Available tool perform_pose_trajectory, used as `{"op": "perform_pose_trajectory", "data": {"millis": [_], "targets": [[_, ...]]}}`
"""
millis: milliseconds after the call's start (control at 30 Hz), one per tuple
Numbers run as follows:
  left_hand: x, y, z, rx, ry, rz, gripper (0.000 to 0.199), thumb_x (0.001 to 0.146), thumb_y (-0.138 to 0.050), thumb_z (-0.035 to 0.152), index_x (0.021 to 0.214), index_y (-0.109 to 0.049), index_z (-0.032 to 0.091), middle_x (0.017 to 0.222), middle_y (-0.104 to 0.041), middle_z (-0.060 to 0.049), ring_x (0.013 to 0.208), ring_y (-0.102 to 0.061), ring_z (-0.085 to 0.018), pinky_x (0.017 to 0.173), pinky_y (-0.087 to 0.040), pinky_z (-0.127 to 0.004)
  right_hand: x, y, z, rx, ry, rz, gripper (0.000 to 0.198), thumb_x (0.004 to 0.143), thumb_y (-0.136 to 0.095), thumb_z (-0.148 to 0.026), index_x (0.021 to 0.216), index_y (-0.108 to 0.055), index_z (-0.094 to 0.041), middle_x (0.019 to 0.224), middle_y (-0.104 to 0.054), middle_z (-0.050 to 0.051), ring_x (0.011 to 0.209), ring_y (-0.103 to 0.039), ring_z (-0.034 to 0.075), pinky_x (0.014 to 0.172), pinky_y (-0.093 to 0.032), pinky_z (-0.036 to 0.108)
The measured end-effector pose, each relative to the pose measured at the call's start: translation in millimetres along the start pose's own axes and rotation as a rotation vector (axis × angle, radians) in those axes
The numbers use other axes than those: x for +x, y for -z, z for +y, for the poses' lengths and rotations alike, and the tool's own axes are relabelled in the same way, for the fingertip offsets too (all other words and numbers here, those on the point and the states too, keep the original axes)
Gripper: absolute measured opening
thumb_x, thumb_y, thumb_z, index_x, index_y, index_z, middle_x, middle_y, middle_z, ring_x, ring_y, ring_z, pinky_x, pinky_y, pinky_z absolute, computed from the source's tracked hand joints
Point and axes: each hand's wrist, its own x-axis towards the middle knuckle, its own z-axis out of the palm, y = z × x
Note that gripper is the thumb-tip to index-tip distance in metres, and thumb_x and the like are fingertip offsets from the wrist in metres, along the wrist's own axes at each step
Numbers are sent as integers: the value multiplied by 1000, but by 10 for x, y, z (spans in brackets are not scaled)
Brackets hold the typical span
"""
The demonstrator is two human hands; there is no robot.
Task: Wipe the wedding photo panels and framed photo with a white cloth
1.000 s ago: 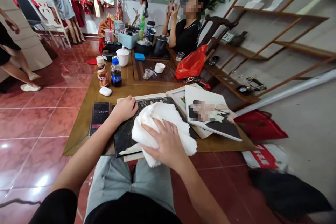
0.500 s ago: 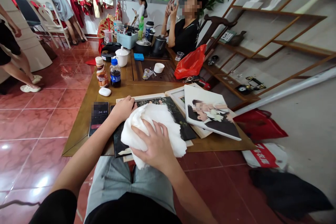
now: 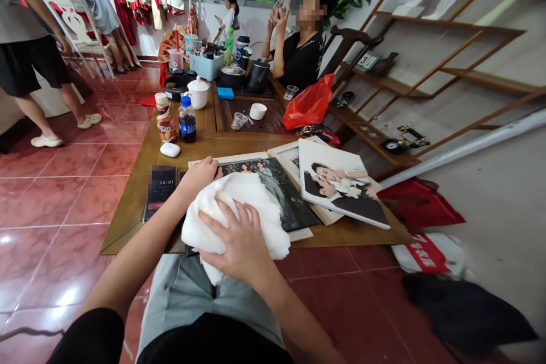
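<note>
Red floor tiles (image 3: 85,199) frame a wooden bench (image 3: 128,222), where the right hand's grip (image 3: 243,242) is spread over a bunched white cloth (image 3: 239,187) covering the near-left part of a dark photo panel (image 3: 294,199). The left hand (image 3: 202,175) rests at the panel's far-left edge; whether its grip pinches cannot be told. Lying flat, the panel has its long axis running left to right, the pictured couple's heads toward the far side. Beyond, a blue-capped bottle (image 3: 187,123) holds dark liquid, a lidded white mug (image 3: 198,94) hides its contents, and a light-blue bin (image 3: 207,66) carries mixed items.
</note>
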Motion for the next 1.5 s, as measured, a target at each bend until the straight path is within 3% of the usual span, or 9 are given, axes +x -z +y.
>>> {"op": "perform_pose_trajectory", "data": {"millis": [233,400,667,833,967,1067,1167,1300,1500], "targets": [[5,46,12,13,17,-24,30,105,-39,30,107,-65,14,107,-65,-11,100,-69,-23,91,-53,-33,-99,-6,-83,45,152,-27,73,79,-68,-68,145,-53,-40,157,-44,6,135,-38,39,114,-22,59],[-13,100,37,11,16,-29,33,105,-37,30,106,-65,13,109,-65,-13,99,-69,-25,92,-53,-35,-285,57,33,-8,274,160,63,82,-66,-64,141,-58,-40,144,-56,5,125,-46,34,109,-33,54],[-23,154,65,16,19,-55,33,105,-37,30,108,-65,13,110,-66,-13,100,-68,-25,93,-53,-35,-535,843,1003,-315,-7,628,49,87,-64,-50,128,-70,-24,137,-51,18,114,-56,39,97,-47,53],[-22,141,57,33,12,-55,35,105,-36,30,109,-65,12,110,-65,-13,99,-68,-25,92,-53,-34,-362,1096,1843,-486,-314,481,53,89,-60,-51,132,-68,-22,138,-56,18,116,-57,42,97,-44,58],[-15,97,33,36,-1,-36,34,105,-37,30,109,-65,12,108,-65,-13,98,-69,-24,92,-53,-34,-251,964,2424,-424,-391,212,55,87,-55,-51,131,-68,-21,141,-57,17,117,-59,40,95,-46,58],[-11,76,22,32,-10,-31,34,105,-37,30,109,-65,11,108,-66,-13,98,-69,-24,91,-53,-34,-281,870,2604,-358,-417,70,55,88,-54,-53,133,-67,-24,143,-57,15,120,-59,38,98,-46,59],[-14,79,24,35,-9,-34,35,105,-37,30,108,-66,11,109,-66,-14,97,-69,-24,91,-53,-35,-343,867,2395,-374,-348,159,58,90,-55,-54,140,-61,-24,145,-56,16,126,-57,38,105,-42,62],[-24,109,46,43,2,-42,34,105,-36,30,109,-65,13,110,-66,-13,98,-69,-25,91,-53,-35,-386,818,1627,-352,-27,308,58,90,-63,-44,144,-57,-22,150,-52,17,137,-49,36,113,-38,58],[-23,122,56,58,4,-46,36,105,-35,31,109,-65,12,109,-66,-13,98,-69,-25,90,-53,-34,-338,360,790,-273,341,186,51,95,-62,-47,139,-62,-23,147,-59,13,136,-51,31,116,-36,55]]}}
